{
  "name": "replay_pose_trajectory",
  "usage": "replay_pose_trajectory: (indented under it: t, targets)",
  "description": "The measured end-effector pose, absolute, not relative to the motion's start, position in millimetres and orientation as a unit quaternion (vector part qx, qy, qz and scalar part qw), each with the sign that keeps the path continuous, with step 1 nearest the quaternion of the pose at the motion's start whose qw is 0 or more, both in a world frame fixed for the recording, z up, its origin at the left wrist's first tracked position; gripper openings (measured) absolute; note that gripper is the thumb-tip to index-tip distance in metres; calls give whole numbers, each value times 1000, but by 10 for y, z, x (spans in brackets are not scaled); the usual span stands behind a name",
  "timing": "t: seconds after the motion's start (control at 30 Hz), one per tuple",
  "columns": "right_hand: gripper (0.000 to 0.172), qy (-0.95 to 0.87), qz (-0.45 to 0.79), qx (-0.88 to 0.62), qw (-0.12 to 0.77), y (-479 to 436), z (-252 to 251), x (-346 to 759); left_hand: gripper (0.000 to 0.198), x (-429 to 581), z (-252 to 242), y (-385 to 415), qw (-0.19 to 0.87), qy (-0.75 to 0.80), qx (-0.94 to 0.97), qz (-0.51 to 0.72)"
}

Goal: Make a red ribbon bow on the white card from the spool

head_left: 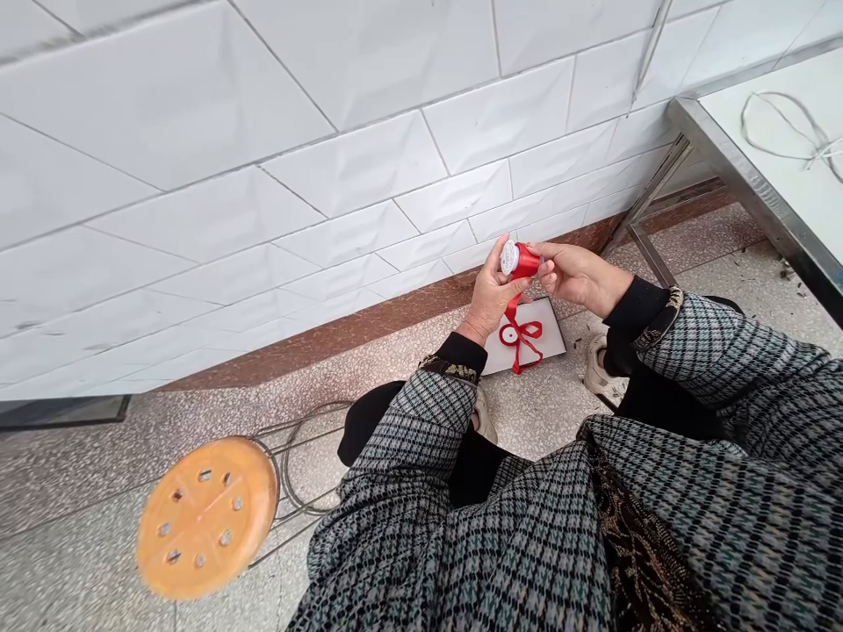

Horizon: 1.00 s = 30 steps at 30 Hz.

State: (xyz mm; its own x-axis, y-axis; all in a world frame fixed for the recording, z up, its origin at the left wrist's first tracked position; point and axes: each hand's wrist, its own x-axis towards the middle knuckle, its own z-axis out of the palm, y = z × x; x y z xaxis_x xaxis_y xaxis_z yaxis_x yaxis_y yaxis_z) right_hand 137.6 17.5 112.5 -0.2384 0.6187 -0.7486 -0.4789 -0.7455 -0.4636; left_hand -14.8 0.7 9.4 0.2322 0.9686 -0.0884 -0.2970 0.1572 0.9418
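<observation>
Out in front of me, a spool of red ribbon (527, 261) with a white round end is held between both hands. My left hand (488, 297) is closed around its left side, thumb beneath and fingers at the white end. The fingers of my right hand (576, 276) pinch its right side, partly hiding that end. From the spool a loose red ribbon (527, 331) hangs down in loops over a flat white box or lid (550, 329) on the floor. Among the loops shows a small red ring with a white centre (509, 335).
A round orange stool (211, 518) with holes in its seat lies tipped over at lower left, its metal legs towards me. White wall tiles (369, 167) run along the front. To the right stands a metal-framed table (738, 167) bearing a thin white cable (817, 145).
</observation>
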Motion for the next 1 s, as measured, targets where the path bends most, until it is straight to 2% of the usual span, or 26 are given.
replay_pose_trajectory:
  t: [0.3,0.37,0.47,0.6,0.87,1.0]
  targets:
    - [16,-88,811,-486,314,179,1070,1414,73,-180,60,57,653,400,416,490]
    - [10,-142,805,-478,322,138,1041,1393,66,-169,96,39,664,400,387,500]
    - [14,-194,771,-485,363,71,1012,1341,63,-134,141,8,674,401,360,504]
    - [20,-124,785,-472,382,85,1044,1338,67,-80,140,-27,671,393,374,505]
    - [18,-45,830,-452,325,220,1132,1451,92,-183,48,-6,695,369,393,476]
    - [23,-46,826,-445,344,210,1141,1450,88,-158,21,-6,704,346,396,477]
